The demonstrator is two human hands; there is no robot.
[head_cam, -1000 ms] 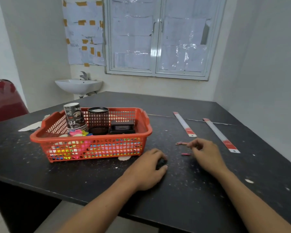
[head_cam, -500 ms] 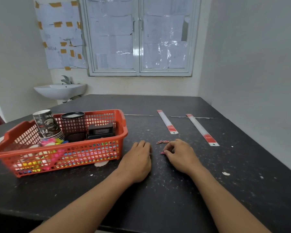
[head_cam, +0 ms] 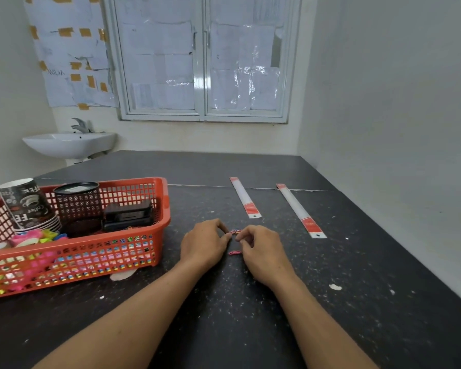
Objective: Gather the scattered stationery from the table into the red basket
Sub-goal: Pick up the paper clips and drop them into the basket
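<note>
Thin pink wire paper clips (head_cam: 236,231) lie on the white-flecked black table (head_cam: 250,328), with one loose clip (head_cam: 234,252) nearer, between the left hand (head_cam: 202,243) and the right hand (head_cam: 262,253). Both hands' curled fingertips meet at the farther clips, but I cannot tell whether either grip has closed on them. Two flat white strips (head_cam: 245,198) with red ends lie beyond. The red plastic lattice basket (head_cam: 104,262), at left, holds a black mesh pot (head_cam: 77,201) and stacked paper cups (head_cam: 24,203) printed "Coffee".

red mesh basket (head_cam: 104,240), black white-speckled table (head_cam: 357,302), pink paper clips (head_cam: 234,253), white rulers (head_cam: 245,197) with red ends
</note>
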